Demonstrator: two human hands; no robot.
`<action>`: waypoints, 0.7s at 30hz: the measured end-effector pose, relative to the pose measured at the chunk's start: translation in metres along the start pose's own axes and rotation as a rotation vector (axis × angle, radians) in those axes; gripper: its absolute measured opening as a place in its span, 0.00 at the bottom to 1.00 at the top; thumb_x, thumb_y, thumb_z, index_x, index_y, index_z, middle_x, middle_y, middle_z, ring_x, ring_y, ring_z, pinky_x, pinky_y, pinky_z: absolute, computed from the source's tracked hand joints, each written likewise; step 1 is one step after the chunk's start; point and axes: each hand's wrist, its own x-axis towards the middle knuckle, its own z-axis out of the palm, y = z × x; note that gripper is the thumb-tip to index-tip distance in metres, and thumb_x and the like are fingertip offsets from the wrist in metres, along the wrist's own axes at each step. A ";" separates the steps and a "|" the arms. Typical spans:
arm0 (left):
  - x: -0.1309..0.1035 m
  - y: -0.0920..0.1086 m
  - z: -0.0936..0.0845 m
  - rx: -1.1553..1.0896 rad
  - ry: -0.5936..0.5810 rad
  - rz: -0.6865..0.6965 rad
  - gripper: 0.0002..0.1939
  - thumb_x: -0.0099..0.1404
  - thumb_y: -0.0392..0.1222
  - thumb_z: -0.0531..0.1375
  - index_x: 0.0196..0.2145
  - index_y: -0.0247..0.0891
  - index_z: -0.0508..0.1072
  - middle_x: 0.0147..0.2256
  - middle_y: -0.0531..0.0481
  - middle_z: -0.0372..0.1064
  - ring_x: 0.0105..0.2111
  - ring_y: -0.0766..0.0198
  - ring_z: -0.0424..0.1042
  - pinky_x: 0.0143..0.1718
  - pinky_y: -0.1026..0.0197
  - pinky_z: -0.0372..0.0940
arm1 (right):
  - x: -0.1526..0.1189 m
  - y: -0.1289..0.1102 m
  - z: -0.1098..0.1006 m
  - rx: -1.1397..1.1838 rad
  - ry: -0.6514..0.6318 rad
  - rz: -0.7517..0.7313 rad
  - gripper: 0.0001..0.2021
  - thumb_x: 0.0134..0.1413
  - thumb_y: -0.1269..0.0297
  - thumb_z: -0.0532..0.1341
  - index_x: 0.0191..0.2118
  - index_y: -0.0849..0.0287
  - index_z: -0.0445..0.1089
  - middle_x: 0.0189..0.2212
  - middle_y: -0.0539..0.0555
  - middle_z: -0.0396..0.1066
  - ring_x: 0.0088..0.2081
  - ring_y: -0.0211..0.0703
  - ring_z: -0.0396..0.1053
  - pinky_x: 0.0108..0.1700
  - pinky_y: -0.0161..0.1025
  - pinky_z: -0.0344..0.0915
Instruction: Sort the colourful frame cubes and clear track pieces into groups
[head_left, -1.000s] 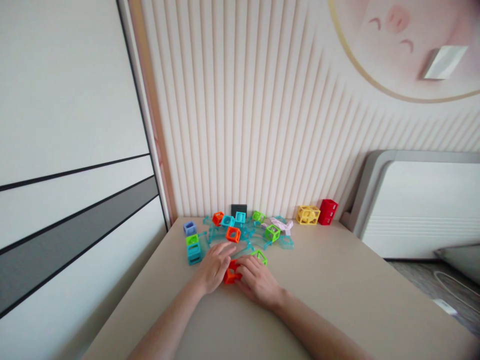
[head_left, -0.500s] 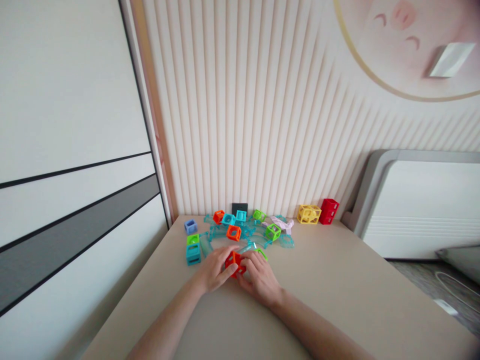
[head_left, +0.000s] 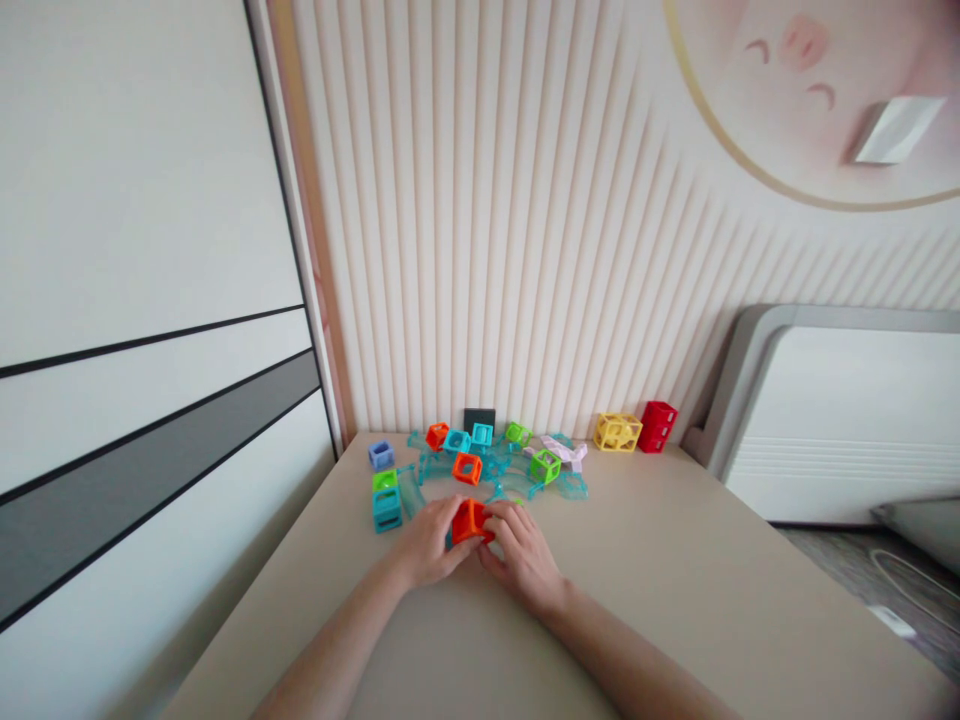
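Note:
Between my two hands is an orange-red hollow cube block (head_left: pixel 469 521), low over the near side of the pile. My left hand (head_left: pixel 430 543) grips its left side with thumb and fingers. From the right, my right hand (head_left: pixel 519 551) closes its bent fingers on the same block. A bit of blue shows under my left fingers; what it belongs to is hidden. Just beyond my hands lies another orange cube block (head_left: pixel 467 468) on clear teal track pieces (head_left: pixel 495 462). A green cube block (head_left: pixel 545 466) sits to the right of it.
On the left of the table (head_left: pixel 637 590) stand a joined green and blue block pair (head_left: pixel 386 508) and a purple-blue cube (head_left: pixel 381 455). Yellow blocks (head_left: pixel 617 432) and red blocks (head_left: pixel 658 427) stand by the ribbed wall at the right. A black box (head_left: pixel 479 420) is at the back.
The orange-red block has turned a little between my hands, and a bit of blue now shows by my left fingers. My right hand now covers more of the green piece behind it.

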 end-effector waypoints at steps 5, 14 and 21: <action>0.004 0.000 -0.005 -0.075 0.215 -0.129 0.15 0.69 0.51 0.55 0.47 0.40 0.68 0.40 0.43 0.75 0.39 0.55 0.76 0.42 0.54 0.69 | 0.008 0.005 -0.007 -0.039 0.030 0.113 0.16 0.63 0.66 0.57 0.55 0.55 0.62 0.52 0.62 0.67 0.53 0.51 0.66 0.53 0.49 0.66; 0.009 -0.001 -0.013 -0.115 0.469 -0.316 0.16 0.69 0.55 0.52 0.39 0.40 0.68 0.32 0.48 0.73 0.31 0.58 0.74 0.36 0.56 0.68 | 0.076 0.021 0.024 -0.271 -0.273 0.197 0.13 0.57 0.61 0.65 0.48 0.56 0.71 0.56 0.63 0.66 0.57 0.57 0.62 0.56 0.51 0.62; 0.008 0.003 -0.012 -0.087 0.382 -0.299 0.14 0.70 0.54 0.51 0.39 0.41 0.66 0.32 0.48 0.73 0.33 0.56 0.74 0.37 0.55 0.67 | 0.096 0.036 0.039 -0.319 -0.435 0.249 0.07 0.62 0.65 0.59 0.39 0.58 0.74 0.46 0.64 0.72 0.48 0.54 0.69 0.48 0.47 0.64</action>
